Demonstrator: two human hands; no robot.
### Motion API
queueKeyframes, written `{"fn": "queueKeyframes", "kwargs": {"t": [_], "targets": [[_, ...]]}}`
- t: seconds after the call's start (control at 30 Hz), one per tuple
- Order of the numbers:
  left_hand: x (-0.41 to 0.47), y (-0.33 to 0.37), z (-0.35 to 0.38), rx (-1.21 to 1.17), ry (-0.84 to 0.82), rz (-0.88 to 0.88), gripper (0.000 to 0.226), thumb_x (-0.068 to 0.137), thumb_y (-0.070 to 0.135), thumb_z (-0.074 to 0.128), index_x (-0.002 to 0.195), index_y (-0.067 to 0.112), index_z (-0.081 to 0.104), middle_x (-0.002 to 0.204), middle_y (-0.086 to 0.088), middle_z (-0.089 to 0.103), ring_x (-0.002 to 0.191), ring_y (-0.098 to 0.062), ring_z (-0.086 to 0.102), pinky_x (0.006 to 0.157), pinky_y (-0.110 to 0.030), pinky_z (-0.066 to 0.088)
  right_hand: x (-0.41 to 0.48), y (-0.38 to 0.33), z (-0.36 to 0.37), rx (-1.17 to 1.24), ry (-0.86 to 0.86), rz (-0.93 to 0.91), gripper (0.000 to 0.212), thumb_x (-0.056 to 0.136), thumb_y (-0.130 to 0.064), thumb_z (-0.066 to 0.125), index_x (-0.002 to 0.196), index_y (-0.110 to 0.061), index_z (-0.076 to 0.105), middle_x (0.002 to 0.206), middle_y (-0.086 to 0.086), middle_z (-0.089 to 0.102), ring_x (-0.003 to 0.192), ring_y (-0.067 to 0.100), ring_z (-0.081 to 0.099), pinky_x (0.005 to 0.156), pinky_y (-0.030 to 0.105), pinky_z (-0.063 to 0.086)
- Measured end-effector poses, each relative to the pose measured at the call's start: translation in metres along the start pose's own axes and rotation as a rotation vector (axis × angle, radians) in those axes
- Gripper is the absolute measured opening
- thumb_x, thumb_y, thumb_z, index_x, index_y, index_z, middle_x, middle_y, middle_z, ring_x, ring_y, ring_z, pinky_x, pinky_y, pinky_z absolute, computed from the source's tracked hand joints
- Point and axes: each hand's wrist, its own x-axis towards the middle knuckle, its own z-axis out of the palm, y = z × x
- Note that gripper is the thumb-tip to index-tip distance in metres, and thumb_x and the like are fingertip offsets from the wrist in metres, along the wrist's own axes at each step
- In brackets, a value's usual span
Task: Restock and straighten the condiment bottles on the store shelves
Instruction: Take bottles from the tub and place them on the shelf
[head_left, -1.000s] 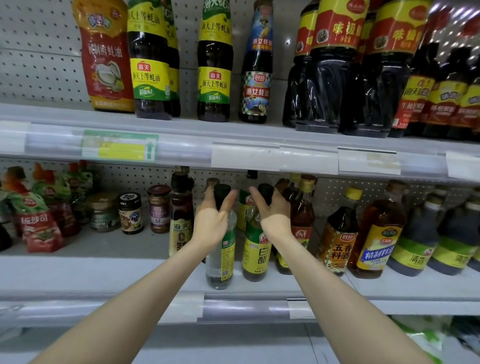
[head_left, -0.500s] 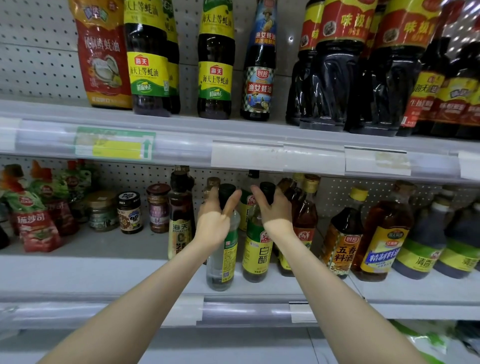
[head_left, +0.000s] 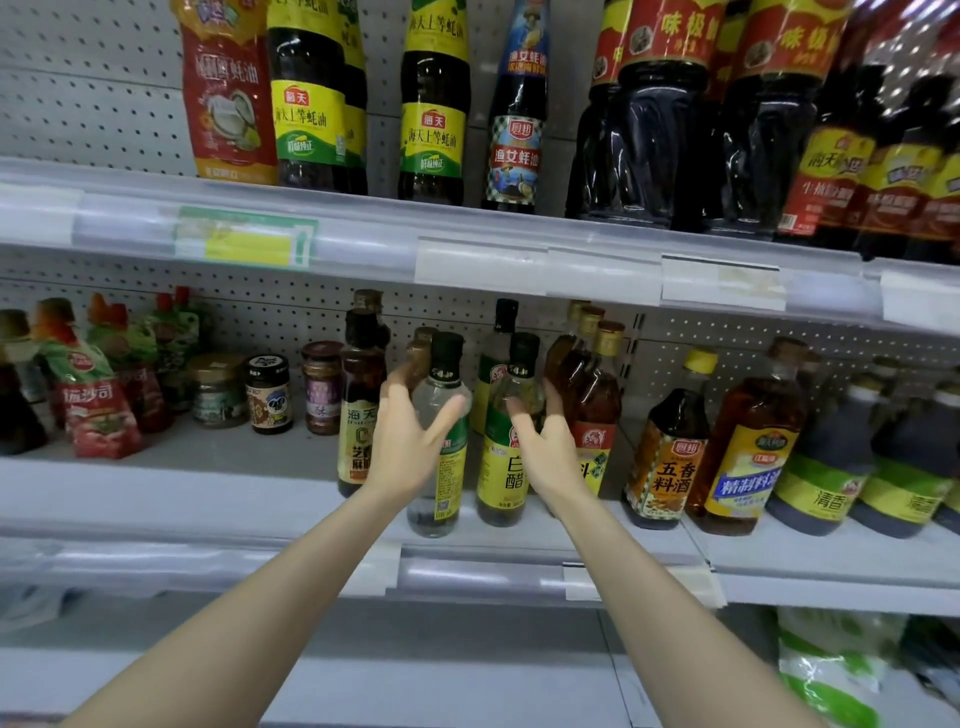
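On the middle shelf (head_left: 208, 499) two vinegar bottles with black caps stand side by side near the front edge. My left hand (head_left: 408, 447) lies against the clear bottle (head_left: 441, 389): its straight fingers are at the bottle's left and its thumb is spread across the front. My right hand (head_left: 545, 452) lies on the yellow-labelled bottle (head_left: 501, 473), with its thumb on the shoulder and its fingers along the right side. Both bottles stand upright on the shelf.
A dark sesame-oil bottle (head_left: 358, 415) stands just left of my left hand. Amber bottles (head_left: 597, 395) and cooking wine (head_left: 670, 467) crowd the right. Small jars (head_left: 270, 395) and red pouches (head_left: 98, 410) sit further left. The upper shelf rail (head_left: 467, 249) overhangs, and oyster sauce bottles (head_left: 434, 104) stand above it.
Both hands have slid down from the bottle necks to the shoulders and bodies, and their fingers have loosened. The two bottles stay where they stood.
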Motion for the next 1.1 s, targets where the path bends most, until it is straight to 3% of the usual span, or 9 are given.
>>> {"fn": "queueKeyframes", "kwargs": {"t": [0.07,0.27,0.37,0.47,0.53,0.73,0.87,1.0,1.1], "targets": [[-0.009,-0.005,-0.001,0.027,-0.013,0.004,0.064,0.088,0.034,0.067,0.138,0.011,0.035,0.137,-0.005,0.043,0.121,-0.011,0.042,0.099,-0.026,0.035,-0.008,0.008,0.000,0.018,-0.007,0.042,0.057,0.100,-0.037,0.048,0.150,-0.018,0.027,0.139,0.008,0.051,0.122,0.020,0.050,0.105,0.038,0.040],[-0.028,-0.028,0.002,0.048,-0.092,-0.103,0.062,0.082,0.030,0.075,0.129,0.017,0.037,0.131,-0.007,0.052,0.116,-0.019,0.053,0.097,-0.038,0.045,-0.021,0.028,0.001,0.019,-0.035,0.092,0.040,0.099,-0.035,0.051,0.129,-0.010,0.044,0.129,0.001,0.052,0.116,0.017,0.050,0.095,0.035,0.042],[-0.026,-0.033,0.001,0.059,-0.151,-0.153,0.050,0.081,0.022,0.076,0.115,0.020,0.039,0.118,-0.002,0.061,0.103,-0.016,0.059,0.083,-0.030,0.046,-0.021,0.034,0.001,0.031,-0.044,0.082,0.022,0.098,-0.028,0.054,0.114,-0.014,0.048,0.114,-0.003,0.056,0.102,0.013,0.054,0.087,0.032,0.044],[-0.024,-0.031,-0.003,0.042,-0.179,-0.163,0.048,0.081,0.021,0.077,0.114,0.018,0.042,0.110,0.005,0.058,0.095,-0.009,0.054,0.069,-0.015,0.042,-0.020,0.039,0.002,0.040,-0.031,0.070,0.019,0.097,-0.026,0.055,0.111,-0.015,0.048,0.113,-0.004,0.056,0.092,0.006,0.052,0.084,0.029,0.044],[-0.025,-0.029,-0.004,0.048,-0.176,-0.159,0.051,0.080,0.020,0.077,0.119,0.015,0.043,0.111,0.005,0.058,0.093,-0.007,0.052,0.065,-0.011,0.039,-0.019,0.041,0.004,0.047,-0.016,0.055,0.020,0.097,-0.025,0.056,0.114,-0.017,0.047,0.110,-0.006,0.054,0.093,0.006,0.050,0.085,0.028,0.043],[-0.027,-0.030,-0.002,0.062,-0.146,-0.147,0.055,0.078,0.020,0.079,0.121,0.012,0.045,0.124,-0.005,0.062,0.093,-0.007,0.050,0.076,-0.019,0.040,-0.011,0.046,0.014,0.001,0.037,0.039,0.049,0.098,-0.027,0.055,0.143,-0.016,0.039,0.126,0.001,0.058,0.107,0.014,0.054,0.094,0.034,0.047],[-0.024,-0.031,-0.004,0.076,-0.159,-0.142,0.060,0.076,0.022,0.080,0.123,0.012,0.045,0.126,-0.005,0.061,0.097,-0.007,0.050,0.081,-0.024,0.040,-0.002,0.048,0.017,-0.024,0.063,0.031,0.051,0.099,-0.023,0.053,0.146,-0.019,0.034,0.127,0.004,0.059,0.105,0.016,0.053,0.090,0.031,0.045],[-0.023,-0.035,-0.004,0.089,-0.152,-0.133,0.060,0.074,0.025,0.083,0.120,0.015,0.046,0.121,0.002,0.062,0.096,-0.006,0.051,0.067,-0.011,0.038,0.010,0.048,0.022,-0.052,0.079,0.023,0.060,0.098,-0.023,0.055,0.151,-0.021,0.028,0.133,0.009,0.057,0.120,0.029,0.053,0.102,0.039,0.043],[-0.021,-0.035,-0.005,0.104,-0.136,-0.127,0.063,0.072,0.026,0.084,0.122,0.015,0.047,0.123,0.001,0.062,0.097,-0.006,0.051,0.078,-0.018,0.040,0.018,0.047,0.024,-0.056,0.073,0.030,0.062,0.098,-0.028,0.055,0.152,-0.022,0.025,0.139,0.009,0.053,0.125,0.031,0.050,0.103,0.038,0.039]]}}
